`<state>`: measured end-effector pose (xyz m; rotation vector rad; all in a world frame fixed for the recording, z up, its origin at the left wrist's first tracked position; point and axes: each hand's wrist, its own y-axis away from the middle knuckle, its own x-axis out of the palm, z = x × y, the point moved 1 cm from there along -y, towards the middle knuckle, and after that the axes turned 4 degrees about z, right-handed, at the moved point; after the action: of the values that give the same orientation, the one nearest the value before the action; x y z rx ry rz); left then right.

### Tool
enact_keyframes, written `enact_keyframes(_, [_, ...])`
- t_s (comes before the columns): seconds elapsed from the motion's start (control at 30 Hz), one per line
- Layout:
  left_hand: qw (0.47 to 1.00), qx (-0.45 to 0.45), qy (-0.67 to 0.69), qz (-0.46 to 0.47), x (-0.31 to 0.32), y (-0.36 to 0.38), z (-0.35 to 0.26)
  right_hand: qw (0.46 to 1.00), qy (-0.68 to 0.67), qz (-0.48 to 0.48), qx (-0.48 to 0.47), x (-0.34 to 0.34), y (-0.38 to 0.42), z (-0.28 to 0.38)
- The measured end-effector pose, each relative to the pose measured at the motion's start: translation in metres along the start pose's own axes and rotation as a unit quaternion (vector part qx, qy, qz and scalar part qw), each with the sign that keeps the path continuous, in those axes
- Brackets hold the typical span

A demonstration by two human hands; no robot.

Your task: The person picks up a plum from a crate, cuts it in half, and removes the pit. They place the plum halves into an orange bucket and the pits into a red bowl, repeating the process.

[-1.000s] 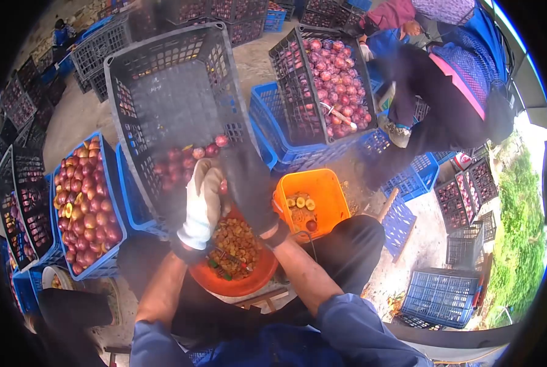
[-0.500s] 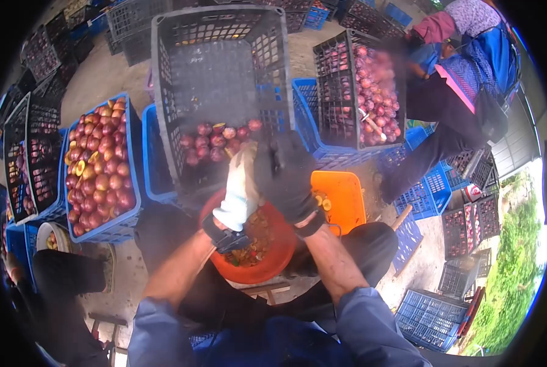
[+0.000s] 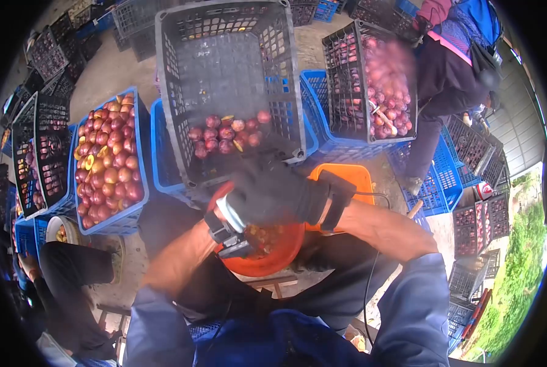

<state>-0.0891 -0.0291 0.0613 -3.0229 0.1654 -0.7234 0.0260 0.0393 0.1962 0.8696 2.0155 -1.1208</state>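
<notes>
My right hand (image 3: 279, 193): black-gloved, blurred, palm down over my left | my left hand (image 3: 231, 213): mostly hidden, pale cuff showing | fingers: unclear | my forearms (image 3: 179, 257): bare, angled inward | my wrists (image 3: 333, 207): both strapped

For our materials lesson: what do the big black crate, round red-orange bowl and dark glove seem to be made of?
Big black crate: moulded plastic, dull, by its regular openwork walls.
Bowl: probably smooth plastic, given its even colour.
Dark glove: matt, perhaps fabric or coated; blur leaves it open.
</notes>
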Motion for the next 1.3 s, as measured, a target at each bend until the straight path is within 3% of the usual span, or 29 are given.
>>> enact_keyframes(0.07, [0.989,-0.001,0.139,0.058,-0.001,-0.007,0.011,0.999,-0.018,0.033,-0.03,-0.003,0.001,0.007])
enact_keyframes(0.1, [0.974,-0.004,0.208,0.085,0.006,-0.008,0.007,0.998,0.002,0.044,0.048,-0.005,0.0,-0.002])
enact_keyframes(0.13, [0.969,-0.008,0.235,0.078,0.01,-0.007,0.0,0.958,-0.179,-0.01,0.223,-0.013,0.0,-0.011])
enact_keyframes(0.17, [0.962,-0.013,0.262,0.07,0.02,-0.005,-0.014,0.855,-0.35,-0.062,0.377,-0.022,0.003,-0.021])
enact_keyframes(0.2, [0.967,-0.021,0.25,0.033,0.041,-0.006,-0.044,0.696,-0.498,-0.105,0.506,-0.027,0.009,-0.031])
enact_keyframes(0.23, [0.949,-0.053,0.3,0.082,0.037,-0.009,-0.049,0.743,-0.461,-0.141,0.464,-0.023,0.022,-0.039])
enact_keyframes(0.3, [0.97,-0.054,0.236,0.028,0.039,-0.01,-0.056,0.815,-0.373,-0.219,0.384,-0.005,0.053,-0.045])
enact_keyframes(0.4, [0.973,-0.069,0.222,0.014,0.038,-0.009,-0.059,0.766,-0.402,-0.214,0.453,0.002,0.068,-0.026])
enact_keyframes(0.47, [0.972,-0.079,0.223,-0.007,0.038,-0.008,-0.057,0.504,-0.632,-0.315,0.497,0.006,0.067,-0.008])
enact_keyframes(0.5, [0.979,-0.043,0.2,0.013,0.041,-0.008,-0.057,0.524,-0.605,-0.318,0.508,0.005,0.065,-0.004])
enact_keyframes(0.6, [0.978,-0.029,0.202,0.041,0.038,-0.008,-0.054,0.501,-0.626,-0.32,0.505,-0.006,0.06,0.003])
enact_keyframes(0.7, [0.974,0.007,0.199,0.107,0.027,-0.007,-0.045,0.61,-0.546,-0.275,0.505,-0.007,0.067,0.008])
enact_keyframes(0.8, [0.971,0.004,0.203,0.127,0.026,-0.005,-0.044,0.638,-0.517,-0.266,0.505,-0.003,0.071,0.015])
enact_keyframes(0.87, [0.969,0.002,0.209,0.134,0.027,-0.007,-0.044,0.646,-0.521,-0.258,0.495,0.003,0.082,0.017])
enact_keyframes(0.97, [0.965,-0.013,0.227,0.129,0.031,-0.006,-0.046,0.594,-0.571,-0.24,0.513,-0.005,0.089,0.027])
enact_keyframes(1.03, [0.985,-0.048,0.167,0.016,0.039,-0.006,-0.049,0.568,-0.583,-0.255,0.523,-0.007,0.096,0.037])
enact_keyframes(1.1, [0.991,-0.058,0.112,-0.049,0.049,-0.004,-0.053,0.626,-0.526,-0.267,0.511,0.002,0.107,0.043])
enact_keyframes(1.13, [0.993,-0.051,0.089,-0.057,0.054,-0.003,-0.055,0.69,-0.462,-0.265,0.491,0.013,0.115,0.044])
enact_keyframes(1.2, [0.997,-0.048,-0.011,-0.064,0.063,-0.005,-0.057,0.688,-0.439,-0.252,0.519,0.007,0.114,0.046])
enact_keyframes(1.27, [0.989,-0.053,-0.121,-0.065,0.07,-0.007,-0.059,0.553,-0.528,-0.229,0.603,-0.003,0.105,0.059])
enact_keyframes(1.3, [0.984,-0.058,-0.154,-0.066,0.076,-0.007,-0.061,0.538,-0.544,-0.182,0.618,-0.01,0.103,0.062])
